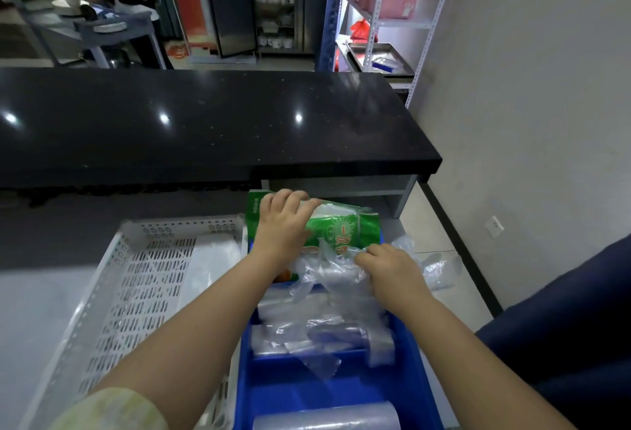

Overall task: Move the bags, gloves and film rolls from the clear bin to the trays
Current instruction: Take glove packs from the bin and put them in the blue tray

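A green printed pack of bags [345, 229] lies across the far end of the blue tray [293, 392]. My left hand [283, 224] rests on top of this pack with its fingers curled over the far edge. My right hand [389, 267] pinches a bunch of clear plastic gloves [327, 269] just in front of the pack. More clear bags and a film roll [341, 335] lie in the middle of the blue tray. Another film roll [326, 417] sits at its near end. A white perforated tray [136, 279] stands to the left with a clear pack [213, 265] inside.
A black counter [205, 122] runs across behind the trays. A metal shelf rack [392, 26] with a steel tray stands at the back right. A dark blue seat [563, 327] is at my right. A person works at a cart far left.
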Motion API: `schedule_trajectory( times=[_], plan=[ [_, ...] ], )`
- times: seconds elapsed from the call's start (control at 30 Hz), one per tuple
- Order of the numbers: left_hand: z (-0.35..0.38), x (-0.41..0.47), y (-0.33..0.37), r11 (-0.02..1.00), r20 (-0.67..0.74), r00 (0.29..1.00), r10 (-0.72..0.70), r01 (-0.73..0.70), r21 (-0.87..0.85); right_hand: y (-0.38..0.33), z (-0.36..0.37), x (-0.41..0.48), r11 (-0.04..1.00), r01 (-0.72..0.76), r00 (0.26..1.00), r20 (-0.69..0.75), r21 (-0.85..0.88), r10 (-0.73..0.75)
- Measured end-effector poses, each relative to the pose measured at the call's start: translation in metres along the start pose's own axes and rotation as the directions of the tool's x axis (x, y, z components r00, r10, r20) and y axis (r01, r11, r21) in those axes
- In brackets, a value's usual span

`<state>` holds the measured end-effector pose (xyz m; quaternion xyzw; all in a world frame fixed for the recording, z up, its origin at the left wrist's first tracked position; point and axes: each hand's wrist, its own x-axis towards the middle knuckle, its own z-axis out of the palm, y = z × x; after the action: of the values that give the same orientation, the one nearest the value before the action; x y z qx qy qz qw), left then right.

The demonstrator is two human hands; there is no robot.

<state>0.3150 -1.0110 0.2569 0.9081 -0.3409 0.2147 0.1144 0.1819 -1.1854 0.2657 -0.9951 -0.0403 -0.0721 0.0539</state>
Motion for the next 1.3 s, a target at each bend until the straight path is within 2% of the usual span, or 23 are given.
schedule_trajectory(
  times=[0.07, 0.17, 0.2, 0.27, 0.33, 0.37, 0.4, 0.47, 0.53, 0.63, 0.7, 0.77, 0.83, 0.9, 0.97, 1.0, 1.07, 1.13, 1.2, 1.23, 1.3],
  plan=[
    [0.003, -0.013, -0.010, 0.999, 0.032, 0.999, -0.006, 0.008, -0.036, 0.004, 0.002, 0.004, 1.000, -0.015, 1.000, 0.008, 0.006, 0.015],
    [0.003, -0.024, -0.023, 0.992, 0.229, 0.973, -0.037, 0.063, -0.105, 0.009, 0.006, 0.013, 0.999, -0.041, 0.999, 0.009, -0.022, 0.041],
    [0.002, -0.024, -0.025, 0.987, 0.216, 0.975, -0.048, 0.079, -0.138, 0.009, 0.006, 0.017, 0.999, -0.040, 0.999, 0.002, -0.027, 0.040],
    [-0.001, -0.020, -0.030, 0.979, 0.105, 0.992, -0.077, 0.095, -0.179, 0.004, 0.003, 0.027, 1.000, -0.018, 1.000, -0.014, -0.020, 0.017],
    [-0.004, -0.012, -0.033, 0.989, -0.003, 0.995, -0.102, 0.101, -0.108, -0.003, 0.001, 0.039, 1.000, 0.024, 0.999, -0.032, -0.003, -0.024],
    [-0.005, -0.008, -0.036, 0.993, -0.008, 0.994, -0.112, 0.111, -0.045, -0.007, 0.001, 0.046, 0.999, 0.042, 0.999, -0.027, -0.003, -0.042],
    [-0.006, -0.006, -0.040, 0.992, 0.015, 0.992, -0.125, 0.125, 0.010, -0.011, 0.002, 0.052, 0.998, 0.055, 0.998, -0.012, -0.013, -0.055],
    [-0.005, -0.006, -0.046, 0.986, 0.151, 0.977, -0.153, 0.142, 0.086, -0.017, 0.007, 0.060, 0.997, 0.070, 0.997, 0.027, -0.032, -0.069],
    [0.001, -0.015, -0.048, 0.985, 0.275, 0.947, -0.166, 0.149, 0.082, -0.022, 0.013, 0.063, 0.996, 0.078, 0.996, 0.047, -0.048, -0.076],
    [0.010, -0.036, -0.048, 0.985, 0.319, 0.932, -0.171, 0.168, 0.037, -0.023, 0.024, 0.061, 0.997, 0.063, 0.998, 0.003, -0.032, -0.063],
    [0.008, -0.041, -0.050, 0.970, 0.229, 0.953, -0.200, 0.225, -0.090, -0.028, 0.031, 0.063, 0.999, 0.053, 0.999, 0.001, -0.010, -0.053],
    [-0.003, -0.037, -0.053, 0.901, 0.045, 0.951, -0.306, 0.304, -0.310, -0.034, 0.039, 0.068, 0.998, 0.060, 0.998, -0.006, 0.005, -0.060],
    [-0.016, -0.035, -0.055, 0.861, -0.151, 0.924, -0.351, 0.255, -0.440, -0.038, 0.049, 0.075, 0.997, 0.074, 0.997, -0.001, 0.025, -0.074],
    [-0.022, -0.040, -0.048, 0.864, -0.184, 0.944, -0.274, 0.158, -0.477, -0.039, 0.061, 0.080, 0.995, 0.099, 0.994, 0.039, 0.021, -0.100],
    [-0.015, -0.049, -0.033, 0.876, -0.017, 0.991, -0.136, 0.112, -0.470, -0.037, 0.069, 0.079, 0.994, 0.106, 0.989, 0.100, 0.026, -0.108],
    [-0.007, -0.054, -0.025, 0.896, 0.112, 0.991, -0.075, 0.116, -0.428, -0.035, 0.071, 0.078, 0.994, 0.097, 0.987, 0.129, 0.040, -0.101],
    [0.010, -0.061, -0.014, 0.932, 0.315, 0.949, -0.032, 0.143, -0.334, -0.029, 0.070, 0.075, 0.993, 0.067, 0.984, 0.160, 0.094, -0.082],
    [0.019, -0.064, -0.013, 0.947, 0.399, 0.916, -0.043, 0.165, -0.275, -0.019, 0.064, 0.070, 0.978, 0.018, 0.976, 0.208, 0.206, -0.062],
    [0.024, -0.063, -0.015, 0.958, 0.418, 0.907, -0.049, 0.161, -0.239, -0.006, 0.057, 0.060, 0.943, -0.016, 0.969, 0.237, 0.333, -0.067],
    [0.026, -0.063, -0.015, 0.963, 0.431, 0.901, -0.041, 0.151, -0.224, -0.001, 0.053, 0.055, 0.929, -0.010, 0.975, 0.209, 0.370, -0.073],
    [0.026, -0.064, -0.013, 0.974, 0.472, 0.881, -0.031, 0.132, -0.182, 0.004, 0.051, 0.044, 0.929, 0.064, 0.994, 0.061, 0.364, -0.092]
  ],
)
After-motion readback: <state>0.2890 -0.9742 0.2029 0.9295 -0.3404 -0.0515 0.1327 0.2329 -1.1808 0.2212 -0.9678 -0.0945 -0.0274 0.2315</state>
